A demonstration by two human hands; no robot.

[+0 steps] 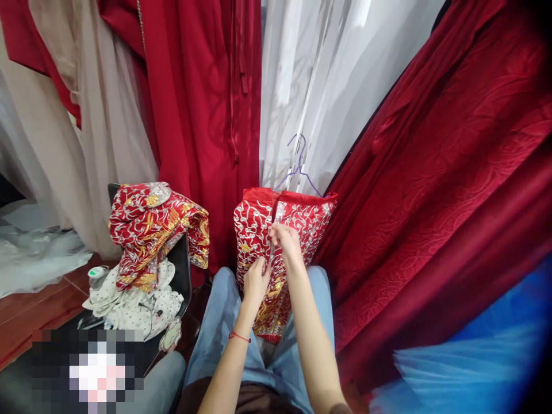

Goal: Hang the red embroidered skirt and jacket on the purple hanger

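A red skirt-like garment [254,227], embroidered in silver and gold, hangs upright between my knees from a purple wire hanger [299,164]. A slit runs down its front from the red waistband. At the slit's lower part, my left hand [256,280] is closed, pinching the fabric edge. My right hand [286,241] is a little higher and to the right, its fingers pinched together at the slit. What small thing those fingers hold, if anything, cannot be made out. The garment's lower middle is partly hidden behind my hands and forearms.
On a black chair [184,270] to the left lie another embroidered red garment [146,230] and a white dotted cloth [129,307]. Red gowns [202,86] and white fabric [284,75] hang ahead. A dark red gown [414,190] and blue tulle [466,368] are at right.
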